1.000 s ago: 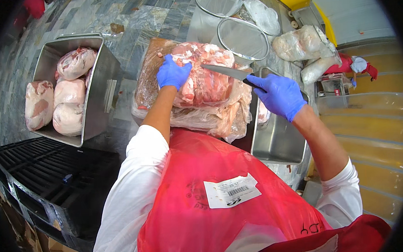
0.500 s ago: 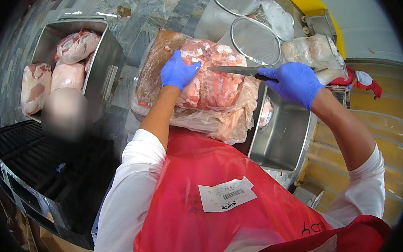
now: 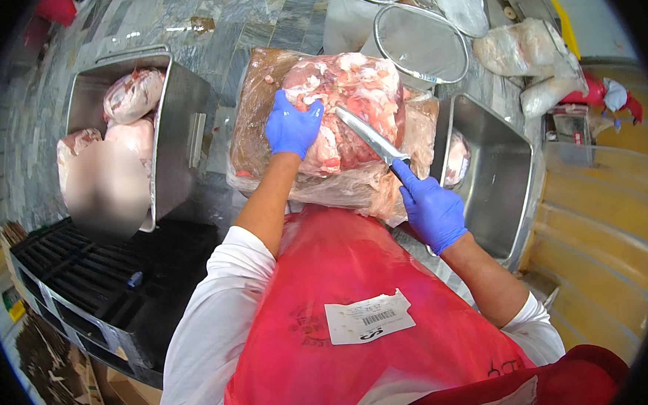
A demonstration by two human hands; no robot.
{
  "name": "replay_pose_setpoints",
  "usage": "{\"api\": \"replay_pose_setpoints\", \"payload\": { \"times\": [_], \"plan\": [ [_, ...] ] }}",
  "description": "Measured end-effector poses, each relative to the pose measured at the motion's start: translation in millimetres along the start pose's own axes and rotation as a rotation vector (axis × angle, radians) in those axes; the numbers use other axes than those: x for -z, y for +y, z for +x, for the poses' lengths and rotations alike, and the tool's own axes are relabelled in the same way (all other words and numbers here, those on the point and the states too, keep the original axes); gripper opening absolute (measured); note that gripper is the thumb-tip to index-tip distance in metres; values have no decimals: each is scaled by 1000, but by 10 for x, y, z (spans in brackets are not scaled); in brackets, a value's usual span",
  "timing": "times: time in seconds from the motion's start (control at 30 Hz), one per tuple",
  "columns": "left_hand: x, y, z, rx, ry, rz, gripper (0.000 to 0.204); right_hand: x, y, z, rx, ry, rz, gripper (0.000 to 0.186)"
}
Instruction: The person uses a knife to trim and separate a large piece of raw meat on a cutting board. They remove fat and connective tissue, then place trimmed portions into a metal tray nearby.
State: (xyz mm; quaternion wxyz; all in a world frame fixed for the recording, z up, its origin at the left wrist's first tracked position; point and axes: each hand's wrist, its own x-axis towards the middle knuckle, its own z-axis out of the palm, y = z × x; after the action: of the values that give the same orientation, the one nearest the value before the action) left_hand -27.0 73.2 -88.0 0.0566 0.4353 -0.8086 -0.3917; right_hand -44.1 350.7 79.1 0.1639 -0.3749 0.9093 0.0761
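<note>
A large slab of raw meat (image 3: pixel 366 103), red with white fat, rests on top of a plastic-wrapped block (image 3: pixel 257 132). My left hand (image 3: pixel 293 127), in a blue glove, grips the slab's left edge, its fingertips partly hidden against the meat. In my right hand (image 3: pixel 433 209), gloved the same way, is a knife (image 3: pixel 368 135) held by its dark handle. Its blade slants up and left across the slab, and the tip meets the meat near the middle.
At left, a metal tub (image 3: pixel 178 122) holds several meat pieces (image 3: pixel 133 95), beside a black pallet (image 3: pixel 83 269). To the right, another metal tub (image 3: pixel 497 184) contains one wrapped piece (image 3: pixel 456 161). Ring-mounted clear bags (image 3: pixel 422 40) and wrapped meat (image 3: pixel 519 49) lie beyond.
My right hand has swung down and toward me, turning the knife from nearly level to a steep slant. My left hand keeps its hold on the meat. The whole view has shifted slightly.
</note>
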Motion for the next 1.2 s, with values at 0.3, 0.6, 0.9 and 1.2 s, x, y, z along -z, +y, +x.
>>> {"api": "replay_pose_setpoints", "payload": {
  "times": [0.3, 0.6, 0.9, 1.2],
  "plan": [
    [-138, 55, -161, 40, 79, -1, 88, 15, -183, -252, -81, 56, 53, 54],
    [-83, 91, -263, 94, 7, 22, 89, -1499, -487, -325, -230, 378, 363, 55],
    [-44, 103, -295, 71, -23, 77, 89, -1961, -734, -276, -249, 551, 683, 53],
    [-77, 38, -167, 6, -14, 149, 92, -2039, -655, -185, -260, 344, 1547, 51]
  ]
}}
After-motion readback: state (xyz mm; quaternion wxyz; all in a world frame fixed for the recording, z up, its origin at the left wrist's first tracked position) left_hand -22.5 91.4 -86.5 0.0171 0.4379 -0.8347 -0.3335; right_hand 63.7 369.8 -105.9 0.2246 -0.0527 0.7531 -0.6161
